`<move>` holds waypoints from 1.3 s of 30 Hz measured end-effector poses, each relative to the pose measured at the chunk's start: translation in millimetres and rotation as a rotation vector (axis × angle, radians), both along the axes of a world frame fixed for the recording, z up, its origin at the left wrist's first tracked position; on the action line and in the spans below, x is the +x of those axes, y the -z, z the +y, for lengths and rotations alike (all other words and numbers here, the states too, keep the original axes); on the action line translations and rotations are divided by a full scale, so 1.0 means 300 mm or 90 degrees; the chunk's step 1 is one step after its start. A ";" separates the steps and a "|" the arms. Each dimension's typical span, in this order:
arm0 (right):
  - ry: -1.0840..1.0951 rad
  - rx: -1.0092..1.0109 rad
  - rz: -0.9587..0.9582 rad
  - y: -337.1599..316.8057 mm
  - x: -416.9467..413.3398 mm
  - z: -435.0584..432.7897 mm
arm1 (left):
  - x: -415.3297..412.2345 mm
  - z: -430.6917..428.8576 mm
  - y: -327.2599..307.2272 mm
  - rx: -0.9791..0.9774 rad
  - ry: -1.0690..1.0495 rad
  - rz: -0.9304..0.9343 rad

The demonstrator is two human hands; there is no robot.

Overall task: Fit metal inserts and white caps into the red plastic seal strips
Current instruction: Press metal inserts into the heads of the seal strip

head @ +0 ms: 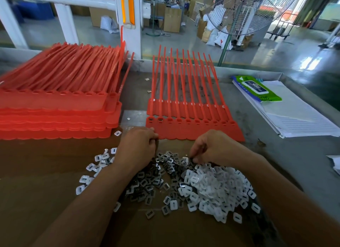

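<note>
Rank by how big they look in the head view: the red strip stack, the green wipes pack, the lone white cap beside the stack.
1. red strip stack
2. green wipes pack
3. lone white cap
The gaps are clear; nearness changes nothing here.

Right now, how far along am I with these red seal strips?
Done: the far sheet carries white caps along its heads. In hand: your right hand pinches into the metal inserts; your left hand sits curled at a corner of the near sheet. Left: that sheet's heads show dark slots, no caps, and the loose pile is big. Whether the stack at left is finished, I can't tell.
</note>
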State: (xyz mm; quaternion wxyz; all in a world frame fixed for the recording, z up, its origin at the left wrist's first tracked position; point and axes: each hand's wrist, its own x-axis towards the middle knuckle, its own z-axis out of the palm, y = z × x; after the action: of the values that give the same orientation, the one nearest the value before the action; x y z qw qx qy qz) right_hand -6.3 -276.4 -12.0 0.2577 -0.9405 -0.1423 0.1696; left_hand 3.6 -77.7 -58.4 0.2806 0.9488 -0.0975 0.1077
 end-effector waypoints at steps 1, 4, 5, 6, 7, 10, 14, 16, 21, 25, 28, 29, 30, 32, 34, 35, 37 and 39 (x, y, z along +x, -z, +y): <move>0.001 -0.001 -0.003 0.001 0.000 0.001 | 0.000 0.000 0.000 -0.001 -0.001 0.001; -0.009 -0.023 -0.020 0.005 0.001 0.003 | 0.001 -0.001 -0.001 -0.002 0.001 0.001; -0.013 -0.035 -0.027 0.006 0.001 0.004 | 0.001 -0.002 -0.002 -0.002 0.002 0.001; -0.015 -0.046 -0.032 0.007 0.001 0.005 | 0.000 -0.002 -0.002 -0.003 0.003 0.000; -0.016 -0.052 -0.034 0.007 0.001 0.006 | 0.000 -0.001 -0.003 -0.003 0.003 -0.001; -0.022 -0.065 -0.038 0.004 -0.001 0.008 | -0.002 -0.001 -0.003 -0.002 0.004 -0.003; 0.017 0.008 -0.024 -0.009 0.003 0.010 | -0.005 0.001 -0.003 -0.007 0.006 -0.002; 0.052 0.071 -0.013 -0.013 0.010 0.011 | -0.004 0.000 -0.002 -0.006 0.006 -0.004; 0.100 0.134 -0.030 -0.001 0.054 0.031 | 0.000 0.000 -0.004 -0.010 0.010 0.003; 0.127 0.139 -0.082 0.001 0.108 0.068 | -0.006 0.001 -0.006 -0.020 0.009 0.010; 0.129 0.095 -0.127 0.002 0.164 0.099 | -0.009 0.002 -0.008 -0.033 0.007 0.007; 0.133 0.087 -0.149 0.005 0.183 0.111 | -0.010 0.002 -0.010 -0.032 0.006 0.006; 0.136 0.084 -0.172 0.011 0.199 0.122 | -0.011 0.002 -0.011 -0.029 0.008 0.003; 0.139 0.078 -0.199 0.025 0.226 0.143 | -0.011 0.002 -0.012 -0.022 0.013 -0.002; 0.142 0.073 -0.197 0.041 0.248 0.163 | -0.011 0.003 -0.014 -0.019 0.014 -0.004; 0.143 0.067 -0.189 0.048 0.259 0.170 | -0.011 0.004 -0.014 -0.020 0.013 -0.006; 0.148 0.050 -0.170 0.061 0.275 0.178 | -0.012 0.003 -0.013 -0.025 0.017 -0.010; 0.155 0.040 -0.159 0.069 0.283 0.182 | -0.011 0.003 -0.013 -0.032 0.019 -0.011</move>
State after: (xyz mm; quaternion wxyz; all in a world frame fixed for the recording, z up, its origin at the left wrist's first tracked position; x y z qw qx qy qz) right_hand 78.5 -221.8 -32.6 0.2859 -0.9561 -0.0632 0.0142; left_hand 0.2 -76.8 -54.7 0.3051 0.9388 -0.1115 0.1145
